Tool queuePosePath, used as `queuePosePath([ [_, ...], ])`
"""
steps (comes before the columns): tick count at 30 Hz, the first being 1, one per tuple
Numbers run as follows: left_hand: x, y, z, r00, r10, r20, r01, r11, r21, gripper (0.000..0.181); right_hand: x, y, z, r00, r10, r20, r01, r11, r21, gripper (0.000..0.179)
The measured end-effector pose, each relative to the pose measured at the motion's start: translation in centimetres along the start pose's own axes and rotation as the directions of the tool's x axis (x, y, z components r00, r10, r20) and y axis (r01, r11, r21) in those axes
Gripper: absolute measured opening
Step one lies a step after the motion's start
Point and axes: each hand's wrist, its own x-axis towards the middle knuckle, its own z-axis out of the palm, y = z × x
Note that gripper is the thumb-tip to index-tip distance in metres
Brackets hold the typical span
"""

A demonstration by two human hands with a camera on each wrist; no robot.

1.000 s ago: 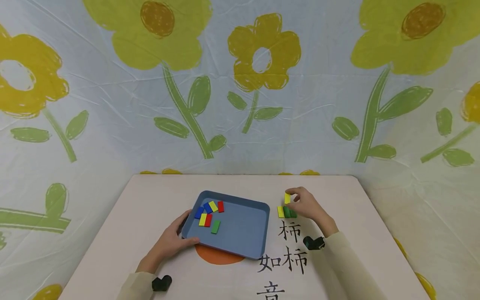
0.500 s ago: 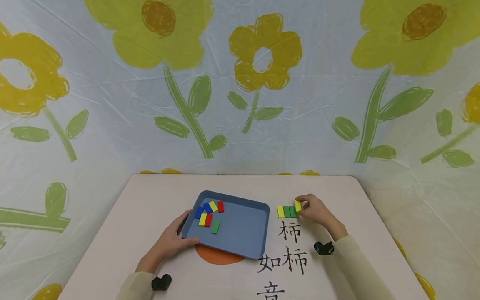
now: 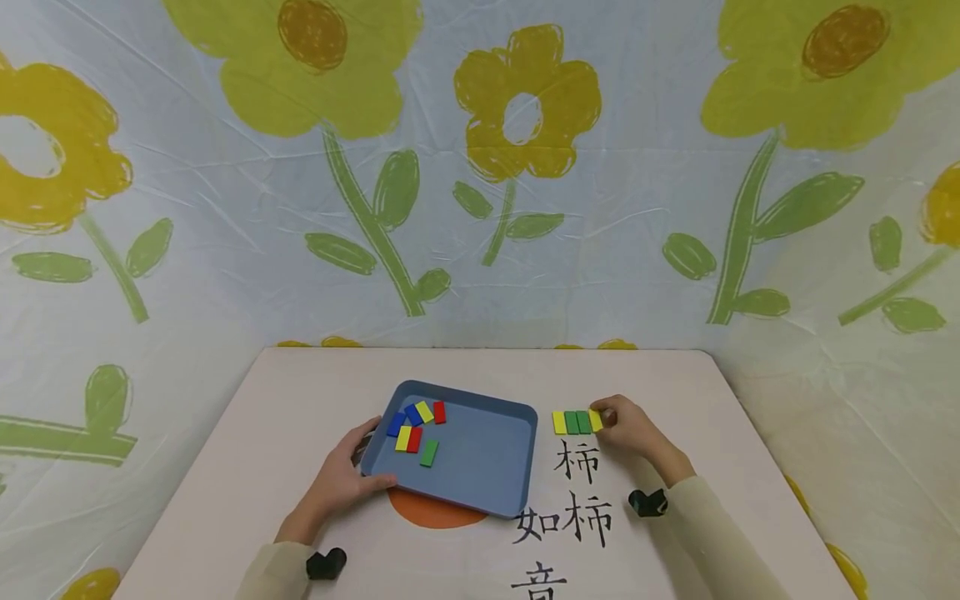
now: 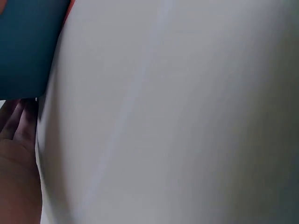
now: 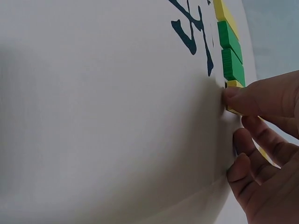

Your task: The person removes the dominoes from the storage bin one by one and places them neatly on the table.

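My right hand (image 3: pixel 632 432) pinches a yellow block (image 3: pixel 596 420) between thumb and fingers, at the right end of a short row on the table. Left of it in that row lie two green blocks (image 3: pixel 577 422) and another yellow block (image 3: pixel 559 422). In the right wrist view the thumb covers part of the pinched yellow block (image 5: pixel 235 84), which stands right by a green block (image 5: pixel 233 65). My left hand (image 3: pixel 339 482) holds the blue-grey tray (image 3: pixel 480 454) at its near left corner, thumb along the near rim, fingers partly hidden behind the left side.
Inside the tray, toward its left, lie several loose blocks: blue (image 3: pixel 395 425), yellow (image 3: pixel 424 412), red (image 3: pixel 439 412) and green (image 3: pixel 429 453). The tablecloth (image 3: pixel 450 567) carries black characters (image 3: pixel 588 521) and an orange disc (image 3: pixel 435 510). A flower-printed curtain (image 3: pixel 570 275) rises behind the table.
My right hand has moved right and down with the yellow block, from above the row to its right end. The left hand and tray stay put.
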Motion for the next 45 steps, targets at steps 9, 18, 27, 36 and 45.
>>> queuePosePath([
  [9, 0.1, 0.1, 0.0, 0.999, -0.029, 0.035, 0.031, 0.998, -0.062, 0.101, 0.0, -0.1, 0.3, 1.000, 0.006, 0.006, -0.006, 1.000, -0.014, 0.047],
  [18, 0.2, 0.2, -0.2, 0.997, -0.037, 0.067, 0.041, 0.997, -0.063, 0.102, 0.0, 0.1, 0.4, 1.000, -0.005, 0.010, 0.006, 1.000, -0.014, 0.047],
  [27, 0.1, 0.3, -0.2, 0.998, -0.025, 0.064, 0.030, 0.997, -0.078, 0.101, -0.4, -0.5, -0.2, 1.000, 0.017, 0.022, -0.017, 1.000, 0.016, 0.061],
  [36, 0.2, 0.0, -0.2, 0.997, -0.027, 0.067, 0.033, 0.996, -0.081, 0.101, -0.1, -3.4, -1.4, 0.997, -0.038, -0.067, 0.046, 0.992, 0.122, 0.060],
  [45, 0.3, 0.0, -0.3, 0.996, -0.022, 0.083, 0.031, 0.994, -0.102, 0.101, 1.3, -7.9, 0.4, 0.980, -0.195, -0.044, 0.199, 0.966, 0.165, 0.062],
])
